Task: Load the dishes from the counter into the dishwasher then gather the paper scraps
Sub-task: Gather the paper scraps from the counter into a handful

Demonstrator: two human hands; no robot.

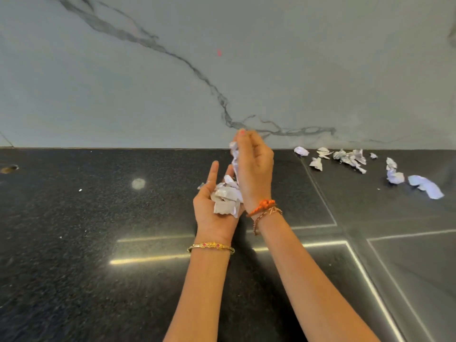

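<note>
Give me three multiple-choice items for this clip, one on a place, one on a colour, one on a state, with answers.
1. Where do the loose paper scraps lie?
A. on the counter to the right, near the wall
B. on the floor
C. in a sink

2. What colour is the counter?
A. white
B. speckled black
C. wooden brown

3. What is the left hand doing?
A. resting flat on the counter
B. lying palm up with a heap of scraps on it
C. holding a plate

Answers:
1 A, the scraps are strewn along the foot of the wall on the right.
2 B, the counter is dark, speckled and shiny.
3 B, the gathered scraps lie in its palm, while the right hand pinches another scrap above it.
</note>
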